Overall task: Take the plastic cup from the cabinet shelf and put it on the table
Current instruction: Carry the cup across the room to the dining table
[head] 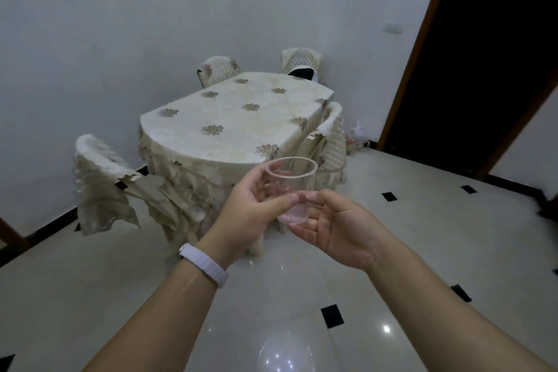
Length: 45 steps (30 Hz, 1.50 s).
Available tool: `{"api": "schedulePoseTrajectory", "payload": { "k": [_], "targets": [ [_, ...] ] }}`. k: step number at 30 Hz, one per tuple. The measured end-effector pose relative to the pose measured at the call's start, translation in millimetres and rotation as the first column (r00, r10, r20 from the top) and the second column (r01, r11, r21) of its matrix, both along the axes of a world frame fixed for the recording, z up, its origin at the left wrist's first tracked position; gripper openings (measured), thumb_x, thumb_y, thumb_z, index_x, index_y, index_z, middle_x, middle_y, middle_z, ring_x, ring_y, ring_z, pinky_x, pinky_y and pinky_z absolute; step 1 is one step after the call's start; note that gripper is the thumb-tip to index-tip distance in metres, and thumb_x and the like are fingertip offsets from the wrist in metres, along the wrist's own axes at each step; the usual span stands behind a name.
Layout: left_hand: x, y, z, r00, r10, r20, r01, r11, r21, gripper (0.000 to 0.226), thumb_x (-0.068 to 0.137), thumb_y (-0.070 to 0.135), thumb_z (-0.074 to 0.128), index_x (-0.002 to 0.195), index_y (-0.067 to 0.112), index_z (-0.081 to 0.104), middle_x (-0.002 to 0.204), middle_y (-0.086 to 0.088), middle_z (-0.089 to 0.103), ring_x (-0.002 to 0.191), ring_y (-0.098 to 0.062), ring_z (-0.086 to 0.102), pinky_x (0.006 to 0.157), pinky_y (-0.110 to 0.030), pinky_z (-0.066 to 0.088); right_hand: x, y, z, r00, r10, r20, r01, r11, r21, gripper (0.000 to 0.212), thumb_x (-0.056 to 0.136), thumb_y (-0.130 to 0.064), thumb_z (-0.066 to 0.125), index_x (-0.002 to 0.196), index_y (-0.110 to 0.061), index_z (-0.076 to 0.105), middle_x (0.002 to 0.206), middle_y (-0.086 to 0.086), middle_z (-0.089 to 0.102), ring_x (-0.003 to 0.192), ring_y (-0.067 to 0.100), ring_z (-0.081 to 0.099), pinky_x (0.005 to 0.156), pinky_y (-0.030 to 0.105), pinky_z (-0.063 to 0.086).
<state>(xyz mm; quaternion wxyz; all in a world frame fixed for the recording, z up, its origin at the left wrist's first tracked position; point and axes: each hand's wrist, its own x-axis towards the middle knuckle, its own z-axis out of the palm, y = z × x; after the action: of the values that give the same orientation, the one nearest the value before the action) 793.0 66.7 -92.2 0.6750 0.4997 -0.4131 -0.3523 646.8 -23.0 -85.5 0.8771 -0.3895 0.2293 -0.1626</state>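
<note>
The clear plastic cup (pixel 292 190) is gripped upright by the left hand (pixel 250 214) and right hand (pixel 338 226), near the table (pixel 229 118).

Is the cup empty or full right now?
Empty. The cup is clear, and the fingers and the table show straight through its wall with no liquid line. Both hands, left and right, hold it mouth-up.

cup (pixel 292 187) between both hands, table (pixel 229 118) behind it.
</note>
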Motion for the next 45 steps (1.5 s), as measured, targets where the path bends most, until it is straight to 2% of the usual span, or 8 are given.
{"api": "schedulePoseTrajectory", "payload": {
  "k": [7,11,19,23,29,36,42,45],
  "targets": [
    [46.4,-101.8,4.0,0.978,-0.207,-0.007,0.207,0.978,-0.018,0.062,0.066,0.017,0.08,0.123,0.019,0.055,0.124,-0.017,0.061,0.111,-0.032,0.062,0.09,-0.039,0.053,29.8,-66.1,10.7,0.976,-0.214,-0.034,0.213,0.976,-0.039,0.032,0.074,-0.015,0.062,0.104,-0.004,0.066,0.103,0.023,0.066,0.091,0.03,0.067,0.081,0.032,0.055],
    [34.4,-162.2,1.2,0.941,-0.34,0.002,0.34,0.941,-0.006,0.06,0.072,0.011,0.077,0.127,0.019,0.054,0.127,-0.017,0.06,0.113,-0.032,0.062,0.095,-0.044,0.051,9.7,-101.4,14.1,0.931,-0.36,-0.055,0.359,0.933,-0.027,0.056,0.076,-0.015,0.061,0.129,0.004,0.053,0.113,0.025,0.06,0.102,0.033,0.062,0.086,0.035,0.054],
    [-12.6,-285.9,-17.3,0.848,-0.529,0.038,0.527,0.849,0.048,0.058,0.071,0.017,0.08,0.123,0.029,0.056,0.117,0.002,0.066,0.111,-0.024,0.063,0.085,-0.033,0.053,-45.1,-191.9,-7.9,0.848,-0.528,-0.055,0.53,0.847,0.042,0.036,0.086,-0.011,0.054,0.12,0.0,0.056,0.107,0.023,0.058,0.099,0.033,0.064,0.084,0.035,0.055],
    [-34.6,-349.4,-22.0,0.849,-0.525,0.057,0.521,0.85,0.075,0.058,0.072,0.013,0.077,0.124,0.025,0.054,0.118,-0.001,0.065,0.11,-0.023,0.063,0.085,-0.031,0.053,-65.5,-258.1,-19.1,0.84,-0.541,-0.038,0.542,0.838,0.067,0.058,0.071,-0.012,0.064,0.126,0.002,0.054,0.1,0.022,0.061,0.09,0.032,0.068,0.081,0.034,0.056],
    [-66.3,-456.0,0.0,0.86,-0.5,0.104,0.486,0.863,0.134,0.061,0.075,0.006,0.076,0.129,0.019,0.05,0.125,-0.01,0.06,0.111,-0.025,0.062,0.092,-0.037,0.053,-95.4,-374.7,-9.8,0.861,-0.509,0.006,0.506,0.856,0.109,0.048,0.072,-0.012,0.063,0.118,-0.001,0.056,0.113,0.025,0.052,0.097,0.034,0.062,0.078,0.034,0.057],
    [-97.3,-557.0,10.2,0.872,-0.466,0.149,0.448,0.883,0.136,0.061,0.075,0.014,0.076,0.131,0.022,0.051,0.126,-0.007,0.061,0.111,-0.022,0.063,0.09,-0.039,0.054,-128.8,-484.0,1.5,0.881,-0.472,0.0,0.471,0.878,0.081,0.059,0.074,-0.013,0.063,0.129,0.004,0.051,0.119,0.027,0.056,0.107,0.037,0.058,0.092,0.04,0.05],
    [-101.9,-633.8,0.5,0.892,-0.437,0.114,0.42,0.896,0.143,0.062,0.075,0.01,0.076,0.131,0.016,0.05,0.125,-0.012,0.061,0.111,-0.025,0.063,0.088,-0.032,0.054,-129.7,-562.7,-10.5,0.885,-0.465,-0.018,0.464,0.878,0.115,0.042,0.079,-0.011,0.06,0.119,0.001,0.056,0.114,0.027,0.055,0.097,0.034,0.062,0.085,0.036,0.055],
    [-96.3,-676.8,-8.7,0.892,-0.442,0.097,0.425,0.892,0.155,0.059,0.08,0.004,0.073,0.132,0.017,0.049,0.125,-0.009,0.061,0.111,-0.023,0.063,0.09,-0.033,0.054,-122.3,-608.5,-19.7,0.87,-0.492,-0.029,0.491,0.861,0.137,0.048,0.073,-0.011,0.063,0.119,0.001,0.055,0.114,0.027,0.054,0.096,0.035,0.062,0.082,0.036,0.056]
  ]
}}
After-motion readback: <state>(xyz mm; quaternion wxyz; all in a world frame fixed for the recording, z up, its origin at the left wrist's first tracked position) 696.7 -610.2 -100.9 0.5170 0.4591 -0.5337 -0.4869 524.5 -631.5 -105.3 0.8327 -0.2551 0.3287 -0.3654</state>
